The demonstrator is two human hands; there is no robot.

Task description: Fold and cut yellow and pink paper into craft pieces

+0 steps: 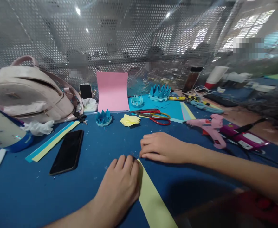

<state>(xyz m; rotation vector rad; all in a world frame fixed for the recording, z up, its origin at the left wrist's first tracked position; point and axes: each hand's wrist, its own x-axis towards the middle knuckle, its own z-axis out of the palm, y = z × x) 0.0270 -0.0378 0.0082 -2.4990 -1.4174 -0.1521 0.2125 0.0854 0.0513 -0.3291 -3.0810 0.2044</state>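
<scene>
A long pale yellow paper strip [154, 199] runs from the near table edge up to my hands. My left hand [122, 185] is closed with curled fingers over the strip's far end, its fingertips hidden. Just beyond that end, my right hand [161, 147] rests on the table, fingers bent and pressed together; whatever lies under them is hidden. Ahead of the hands sit a folded yellow paper piece [130, 120] and a small blue paper crown with pointed tips [103, 117]. Two scissors [156, 115] with red and yellow handles lie behind them.
A pink glue gun [210, 126] and a magenta device with cables [245, 137] lie at right. At left are a black phone [68, 152], paper strips [53, 141] and a backpack [31, 91]. Pink paper [113, 91] leans against the perforated metal screen [119, 38]. More blue crowns [159, 92] stand behind.
</scene>
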